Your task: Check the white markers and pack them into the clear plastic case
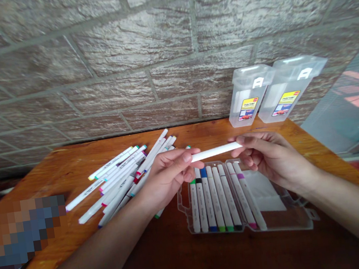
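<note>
Between my left hand [168, 176] and my right hand [269, 157] runs a white marker [215, 151], held level, with one end pinched in each hand's fingers. Both hands are above an open clear plastic case [228, 199]. Several white markers with coloured caps lie side by side in it [217, 198], next to a white paper sheet [264, 191]. To the left of my left hand, a loose pile of similar markers [122, 178] lies on the wooden table [158, 266], partly hidden behind that hand.
Two clear plastic marker cases [247, 96] [288, 88] with yellow labels stand upright at the table's back edge, against a stone-textured brick wall [124, 71]. A blurred, pixelated patch [19, 232] covers the left side. A glass panel [351, 101] stands at the right.
</note>
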{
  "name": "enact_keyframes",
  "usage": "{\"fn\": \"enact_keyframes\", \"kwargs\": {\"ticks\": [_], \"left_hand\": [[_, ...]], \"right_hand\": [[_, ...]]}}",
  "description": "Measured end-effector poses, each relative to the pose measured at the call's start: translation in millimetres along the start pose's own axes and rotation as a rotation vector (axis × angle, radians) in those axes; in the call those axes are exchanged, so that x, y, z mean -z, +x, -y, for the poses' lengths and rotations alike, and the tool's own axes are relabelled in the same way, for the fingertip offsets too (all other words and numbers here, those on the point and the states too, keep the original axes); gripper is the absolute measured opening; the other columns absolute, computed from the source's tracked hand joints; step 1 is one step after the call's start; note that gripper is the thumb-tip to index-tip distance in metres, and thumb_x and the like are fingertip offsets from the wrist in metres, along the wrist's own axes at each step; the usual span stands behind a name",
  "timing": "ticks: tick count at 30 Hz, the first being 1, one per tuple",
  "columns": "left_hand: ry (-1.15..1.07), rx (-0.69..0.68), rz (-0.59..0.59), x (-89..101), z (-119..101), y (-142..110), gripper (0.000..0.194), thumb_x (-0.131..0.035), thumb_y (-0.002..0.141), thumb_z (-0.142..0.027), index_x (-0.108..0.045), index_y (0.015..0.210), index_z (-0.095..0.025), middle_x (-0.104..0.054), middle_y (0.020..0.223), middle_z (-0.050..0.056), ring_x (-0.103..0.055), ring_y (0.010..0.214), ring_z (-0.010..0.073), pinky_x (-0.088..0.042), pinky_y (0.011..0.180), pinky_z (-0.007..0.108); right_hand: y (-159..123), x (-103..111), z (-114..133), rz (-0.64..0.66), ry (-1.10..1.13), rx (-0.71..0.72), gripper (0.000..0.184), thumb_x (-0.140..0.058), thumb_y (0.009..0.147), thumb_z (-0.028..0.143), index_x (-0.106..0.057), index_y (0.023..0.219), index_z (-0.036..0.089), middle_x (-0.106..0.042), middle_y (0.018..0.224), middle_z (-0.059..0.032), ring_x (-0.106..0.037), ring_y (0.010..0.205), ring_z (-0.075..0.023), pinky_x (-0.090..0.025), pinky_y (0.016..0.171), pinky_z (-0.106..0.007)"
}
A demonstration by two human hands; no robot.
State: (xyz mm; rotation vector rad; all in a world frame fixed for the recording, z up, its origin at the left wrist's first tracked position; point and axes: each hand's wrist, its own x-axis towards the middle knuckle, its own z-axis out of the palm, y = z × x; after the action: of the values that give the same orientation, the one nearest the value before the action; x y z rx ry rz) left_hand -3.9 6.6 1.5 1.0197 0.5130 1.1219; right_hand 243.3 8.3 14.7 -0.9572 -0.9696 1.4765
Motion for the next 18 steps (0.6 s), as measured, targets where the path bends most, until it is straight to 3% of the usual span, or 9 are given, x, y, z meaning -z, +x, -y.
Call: {"fn": "enact_keyframes", "kwargs": {"ticks": [13, 18], "left_hand": [[0.420, -0.134, -0.096, 6.6, 4.5, -3.8, 0.021, -0.079, 0.090, -0.028, -0.084, 0.110, -0.024, -0.083, 0.088, 0.008, -0.057, 0.059, 0.0101, -0.044, 0.061, 0.026], [0.361, -0.110, -0.115, 5.6, 5.1, -1.8, 0.020, -0.080, 0.088, -0.027, -0.085, 0.107, -0.024, -0.083, 0.087, 0.008, -0.054, 0.058, 0.0101, -0.043, 0.061, 0.026]], "right_hand": [[1.0, 3.3, -3.8, -0.008, -0.049, 0.071, 0.026, -0.093, 0.073, 0.037, -0.085, 0.088, 0.017, -0.080, 0.071, -0.0063, -0.056, 0.043, -0.0059, -0.046, 0.040, -0.014], [-0.6, 3.0, -2.8, -0.011, -0.076, 0.096, 0.024, -0.092, 0.074, 0.038, -0.085, 0.084, 0.017, -0.080, 0.071, -0.0059, -0.056, 0.043, -0.0057, -0.046, 0.040, -0.014]]}}
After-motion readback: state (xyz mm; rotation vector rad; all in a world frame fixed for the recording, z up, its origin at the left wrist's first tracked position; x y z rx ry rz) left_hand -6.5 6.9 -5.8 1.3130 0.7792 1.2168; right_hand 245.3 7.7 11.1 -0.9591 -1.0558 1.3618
